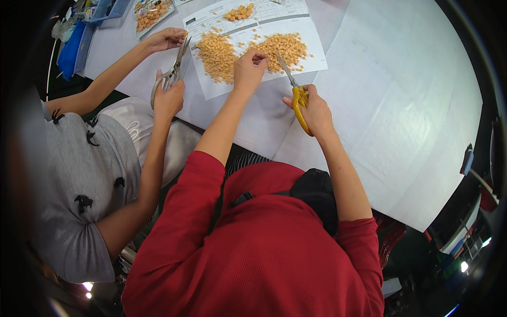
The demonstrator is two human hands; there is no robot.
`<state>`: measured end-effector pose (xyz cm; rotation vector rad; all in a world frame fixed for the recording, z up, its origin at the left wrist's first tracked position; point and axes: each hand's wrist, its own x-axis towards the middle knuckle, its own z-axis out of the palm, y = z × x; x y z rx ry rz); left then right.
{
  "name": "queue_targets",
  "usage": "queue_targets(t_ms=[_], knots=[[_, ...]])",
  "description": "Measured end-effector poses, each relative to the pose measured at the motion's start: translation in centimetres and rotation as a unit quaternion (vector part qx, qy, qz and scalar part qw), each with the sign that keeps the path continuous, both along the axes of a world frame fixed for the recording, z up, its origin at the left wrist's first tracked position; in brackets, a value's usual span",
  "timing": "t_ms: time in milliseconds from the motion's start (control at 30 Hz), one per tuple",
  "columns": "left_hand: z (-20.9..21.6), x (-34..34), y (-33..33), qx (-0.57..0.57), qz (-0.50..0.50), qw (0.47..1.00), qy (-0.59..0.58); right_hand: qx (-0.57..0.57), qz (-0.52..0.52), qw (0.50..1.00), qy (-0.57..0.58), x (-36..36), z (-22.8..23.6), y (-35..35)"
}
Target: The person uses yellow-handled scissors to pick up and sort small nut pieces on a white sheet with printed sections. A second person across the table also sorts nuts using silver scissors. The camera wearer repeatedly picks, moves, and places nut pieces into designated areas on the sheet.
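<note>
My left hand (250, 70) is closed in a pinch beside the right-hand heap of small orange-yellow pieces (288, 47); what sits between its fingertips is too small to make out. My right hand (318, 112) grips a pair of scissors with yellow handles (299, 108), the blades pointing up toward that heap. A second heap of small pieces (215, 57) lies to the left, and a little group of larger orange chunks (239, 12) lies farther back. All rest on a printed paper sheet (312, 33).
At my left, a co-worker in a grey shirt holds metal scissors (170, 78), blades near their other hand (168, 39). A clear bag of orange pieces (151, 16) and blue baskets (108, 9) stand at the back left. The white-covered table (396, 105) stretches right.
</note>
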<state>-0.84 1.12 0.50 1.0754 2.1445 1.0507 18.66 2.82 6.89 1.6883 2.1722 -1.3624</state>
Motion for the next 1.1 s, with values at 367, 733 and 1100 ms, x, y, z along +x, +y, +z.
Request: queue_targets(t_ms=[367,733,1100], knots=[[1.8,0.1,-0.7,0.019,0.016,1.0,-0.012,0.02,0.041,0.999,-0.007,-0.6,-0.2,-0.7],[2.0,0.2,-0.4,-0.013,0.044,0.997,-0.062,0.002,0.014,1.0,-0.001,-0.3,-0.1,-0.5],[-1.3,-7.8,7.2,-0.004,0.062,0.967,0.248,-0.021,-0.014,1.0,0.0,0.0,-1.8,0.6]])
